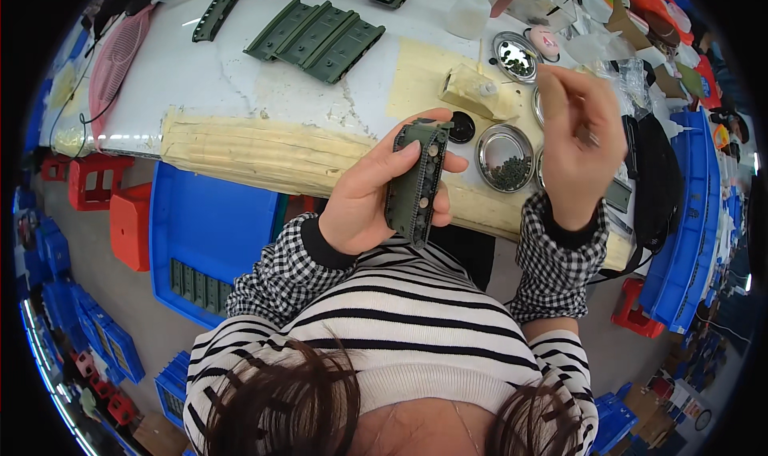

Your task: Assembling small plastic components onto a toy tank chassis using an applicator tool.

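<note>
My left hand (pixel 364 188) is wrapped round a dark green toy tank hull (pixel 406 186). The hull is held tilted, with a row of small round wheels along the side that faces right. Its thumb lies on the flat face, and fingertips show past the wheeled edge. My right hand (pixel 582 140) is raised over the right end of the table, apart from the hull. Those fingers are curled in, and a small dark thing shows at them, too blurred to name. Between the hands stands a round metal dish (pixel 498 142) with tiny dark green parts (pixel 512 173).
More metal dishes, one a parts dish (pixel 504 44), stand partly behind my right hand. A small black round dish (pixel 462 127) and a tape-covered block (pixel 472 92) are nearby. Green hull rows (pixel 316 40) lie far left. A blue bin (pixel 216 216) sits below the table's taped edge (pixel 264 148).
</note>
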`<state>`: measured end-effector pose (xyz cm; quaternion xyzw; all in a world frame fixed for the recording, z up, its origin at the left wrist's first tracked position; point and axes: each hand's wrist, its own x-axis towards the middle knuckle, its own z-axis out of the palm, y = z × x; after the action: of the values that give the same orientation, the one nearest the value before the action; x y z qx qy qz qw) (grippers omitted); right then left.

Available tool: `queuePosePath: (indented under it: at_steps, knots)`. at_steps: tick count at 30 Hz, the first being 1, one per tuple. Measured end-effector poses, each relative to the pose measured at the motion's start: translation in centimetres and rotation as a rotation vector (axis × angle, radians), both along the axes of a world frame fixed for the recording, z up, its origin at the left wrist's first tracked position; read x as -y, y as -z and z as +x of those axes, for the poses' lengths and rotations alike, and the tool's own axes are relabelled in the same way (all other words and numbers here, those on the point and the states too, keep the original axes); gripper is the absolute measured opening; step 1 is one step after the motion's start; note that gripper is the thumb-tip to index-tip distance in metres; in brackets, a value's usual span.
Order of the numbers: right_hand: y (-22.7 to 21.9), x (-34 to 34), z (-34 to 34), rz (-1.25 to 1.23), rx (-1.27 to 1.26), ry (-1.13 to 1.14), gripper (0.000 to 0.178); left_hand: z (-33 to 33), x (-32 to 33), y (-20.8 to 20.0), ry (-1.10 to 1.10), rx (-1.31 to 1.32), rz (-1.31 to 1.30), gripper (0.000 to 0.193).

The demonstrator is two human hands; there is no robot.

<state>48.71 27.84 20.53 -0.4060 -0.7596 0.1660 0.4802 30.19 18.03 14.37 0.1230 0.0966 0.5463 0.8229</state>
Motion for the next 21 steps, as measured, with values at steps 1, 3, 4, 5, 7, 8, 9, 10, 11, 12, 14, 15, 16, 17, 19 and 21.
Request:
queuePosePath:
  at_steps: [1, 3, 4, 5, 7, 8, 9, 10, 11, 12, 14, 15, 16, 17, 19, 21]
  knots:
    - [-0.5, 0.9, 0.0, -0.004, -0.117, 0.021, 0.006, 0.0, 0.1, 0.1, 0.017, 0.059, -0.006, 0.050]
    - [-0.9, 2.8, -0.6, -0.171, -0.304, -0.155, 0.012, 0.2, 0.3, 0.3, 0.054, 0.179, -0.047, 0.050]
    - [-0.5, 3.3, -1.1, -0.227, -0.378, -0.237, 0.013, 0.4, 0.3, 0.3, 0.076, 0.238, -0.068, 0.051]
    - [0.1, 3.5, -1.1, -0.300, -0.410, -0.304, 0.015, 0.5, 0.4, 0.4, 0.090, 0.260, -0.069, 0.051]
    - [0.8, 3.8, -1.2, -0.413, -0.487, -0.373, 0.019, 0.7, 0.4, 0.4, 0.120, 0.310, -0.074, 0.051]
    - [1.0, 3.9, -1.5, -0.449, -0.535, -0.383, 0.020, 0.7, 0.5, 0.4, 0.122, 0.311, -0.078, 0.051]
    - [1.0, 3.9, -1.5, -0.465, -0.543, -0.387, 0.021, 0.8, 0.5, 0.5, 0.121, 0.310, -0.082, 0.050]
    - [1.0, 4.0, -1.6, -0.481, -0.551, -0.391, 0.022, 0.8, 0.6, 0.5, 0.120, 0.309, -0.085, 0.050]
    - [1.1, 4.0, -1.6, -0.498, -0.559, -0.395, 0.023, 0.8, 0.6, 0.4, 0.119, 0.312, -0.089, 0.050]
    - [1.1, 4.0, -1.6, -0.495, -0.565, -0.400, 0.022, 0.9, 0.6, 0.3, 0.118, 0.316, -0.093, 0.050]
    - [1.2, 3.9, -1.6, -0.483, -0.562, -0.400, 0.022, 0.9, 0.6, 0.3, 0.119, 0.317, -0.098, 0.050]
    - [1.3, 3.9, -1.5, -0.471, -0.551, -0.395, 0.022, 0.9, 0.6, 0.3, 0.121, 0.314, -0.098, 0.050]
    - [1.3, 3.9, -1.5, -0.465, -0.548, -0.393, 0.022, 0.9, 0.6, 0.3, 0.123, 0.311, -0.097, 0.050]
    - [1.3, 3.9, -1.5, -0.459, -0.544, -0.390, 0.022, 1.0, 0.6, 0.3, 0.126, 0.314, -0.097, 0.050]
    - [1.4, 3.9, -1.5, -0.463, -0.551, -0.394, 0.022, 1.0, 0.6, 0.3, 0.126, 0.318, -0.100, 0.050]
    - [1.3, 3.8, -1.5, -0.486, -0.574, -0.381, 0.022, 1.0, 0.6, 0.3, 0.121, 0.307, -0.089, 0.050]
